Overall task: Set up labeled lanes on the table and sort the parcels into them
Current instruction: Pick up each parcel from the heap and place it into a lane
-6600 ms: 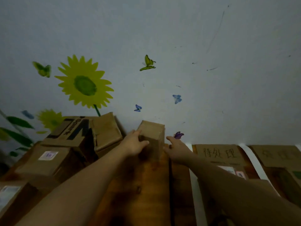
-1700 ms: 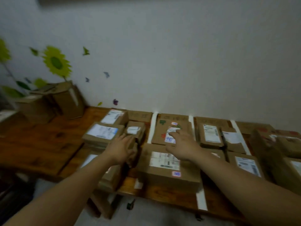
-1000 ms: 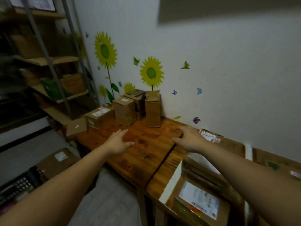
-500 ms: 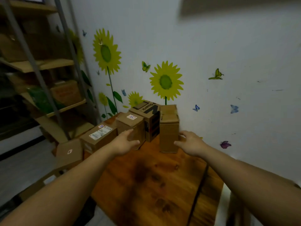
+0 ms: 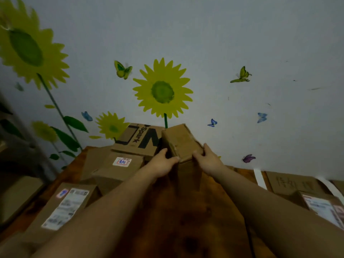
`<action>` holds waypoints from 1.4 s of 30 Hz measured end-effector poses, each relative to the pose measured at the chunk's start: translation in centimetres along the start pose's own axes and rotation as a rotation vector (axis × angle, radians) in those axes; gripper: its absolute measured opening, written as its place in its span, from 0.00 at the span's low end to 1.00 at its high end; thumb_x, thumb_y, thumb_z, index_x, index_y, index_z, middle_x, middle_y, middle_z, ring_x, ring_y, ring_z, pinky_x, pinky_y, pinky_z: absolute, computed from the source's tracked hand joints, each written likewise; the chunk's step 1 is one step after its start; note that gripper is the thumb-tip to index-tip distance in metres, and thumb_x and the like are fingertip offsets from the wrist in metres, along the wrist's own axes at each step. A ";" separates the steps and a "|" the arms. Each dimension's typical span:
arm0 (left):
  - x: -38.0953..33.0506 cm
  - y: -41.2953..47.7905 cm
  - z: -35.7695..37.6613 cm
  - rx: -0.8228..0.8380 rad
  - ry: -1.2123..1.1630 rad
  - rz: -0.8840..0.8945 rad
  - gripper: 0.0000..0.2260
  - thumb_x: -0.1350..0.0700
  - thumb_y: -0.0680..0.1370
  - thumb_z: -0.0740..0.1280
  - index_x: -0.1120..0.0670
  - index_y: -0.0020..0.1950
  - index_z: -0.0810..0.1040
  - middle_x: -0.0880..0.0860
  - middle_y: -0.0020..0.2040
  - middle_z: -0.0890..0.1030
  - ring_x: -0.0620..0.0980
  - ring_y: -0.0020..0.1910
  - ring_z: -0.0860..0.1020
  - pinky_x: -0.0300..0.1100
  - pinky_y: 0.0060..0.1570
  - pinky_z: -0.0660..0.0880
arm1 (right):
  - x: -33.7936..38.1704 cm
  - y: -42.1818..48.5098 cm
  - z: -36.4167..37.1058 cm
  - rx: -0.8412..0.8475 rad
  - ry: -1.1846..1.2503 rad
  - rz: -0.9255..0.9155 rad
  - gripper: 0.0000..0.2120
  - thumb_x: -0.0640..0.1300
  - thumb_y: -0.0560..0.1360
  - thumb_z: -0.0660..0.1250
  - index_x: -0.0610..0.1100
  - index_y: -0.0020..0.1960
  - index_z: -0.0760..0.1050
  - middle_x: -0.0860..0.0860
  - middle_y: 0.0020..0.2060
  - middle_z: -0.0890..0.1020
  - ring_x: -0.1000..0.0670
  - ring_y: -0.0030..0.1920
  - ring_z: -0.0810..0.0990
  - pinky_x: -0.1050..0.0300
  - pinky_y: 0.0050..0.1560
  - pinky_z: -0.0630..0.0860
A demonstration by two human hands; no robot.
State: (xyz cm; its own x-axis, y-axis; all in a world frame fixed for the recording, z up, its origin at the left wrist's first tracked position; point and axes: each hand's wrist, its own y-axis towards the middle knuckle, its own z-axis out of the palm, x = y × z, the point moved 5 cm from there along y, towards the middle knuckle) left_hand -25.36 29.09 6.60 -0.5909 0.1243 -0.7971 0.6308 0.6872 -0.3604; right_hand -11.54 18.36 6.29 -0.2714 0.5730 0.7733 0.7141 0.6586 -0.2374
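Both hands are on one thing here. The left hand (image 5: pixel 163 162) has its fingers curled over the upper left edge of the tall parcel (image 5: pixel 181 140), and the right hand (image 5: pixel 207 159) grips the opposite side near the top, so the parcel is squeezed between them.

That parcel stands upright on the worktop (image 5: pixel 186 220), just right of the Spark-printed box (image 5: pixel 137 138) and close against the wall.

It looks like plain corrugated cardboard, stiff enough to take a side squeeze, though the top flap seems a bit worn and could give. It's probably light for its size, but that's only a guess. Dry cardboard shouldn't slip. The real issue is the shape: tall and narrow, held high, it could swing or tip. One hand lower down or under the base would likely be steadier.

A squat box with a small sticker (image 5: pixel 122 162) sits in front of the Spark-printed box, and a long labelled parcel (image 5: pixel 65 207) lies further forward and left of it. Well to its right are a white tape strip (image 5: pixel 260 178) and a cardboard lane card (image 5: pixel 290 183) — its handwriting is too blurred to read.
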 end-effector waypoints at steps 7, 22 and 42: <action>0.9 2.2 1.9 0.142 -0.094 -0.051 0.24 0.44 0.78 0.62 0.53 0.72 0.65 0.55 0.64 0.74 0.56 0.58 0.75 0.51 0.59 0.74 | -1.2 -1.9 0.9 0.053 0.016 0.003 0.26 0.55 0.80 0.59 0.46 0.74 0.61 0.47 0.63 0.75 0.50 0.53 0.77 0.61 0.47 0.76; -1.5 -9.1 6.1 0.173 -0.661 -0.017 0.28 0.29 0.74 0.46 0.42 0.64 0.70 0.56 0.60 0.75 0.59 0.61 0.73 0.62 0.53 0.75 | -4.9 -12.5 -6.7 0.046 -0.068 -0.225 0.16 0.38 0.77 0.65 0.53 0.59 0.64 0.55 0.53 0.72 0.53 0.50 0.75 0.61 0.43 0.77; -2.5 -23.6 9.6 -0.002 -0.673 0.147 0.18 0.56 0.82 0.56 0.44 0.71 0.63 0.56 0.66 0.71 0.56 0.50 0.79 0.52 0.40 0.80 | -9.3 -24.8 -12.7 -0.110 0.299 -0.209 0.41 0.57 0.66 0.76 0.53 0.73 0.59 0.50 0.69 0.68 0.45 0.69 0.67 0.43 0.64 0.73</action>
State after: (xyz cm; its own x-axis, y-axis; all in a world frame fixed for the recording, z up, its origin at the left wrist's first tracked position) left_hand -33.92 5.73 12.50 -0.0576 -0.2550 -0.9652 0.6795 0.6983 -0.2251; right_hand -18.56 -9.52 12.47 -0.2296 0.2539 0.9396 0.7325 0.6808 -0.0050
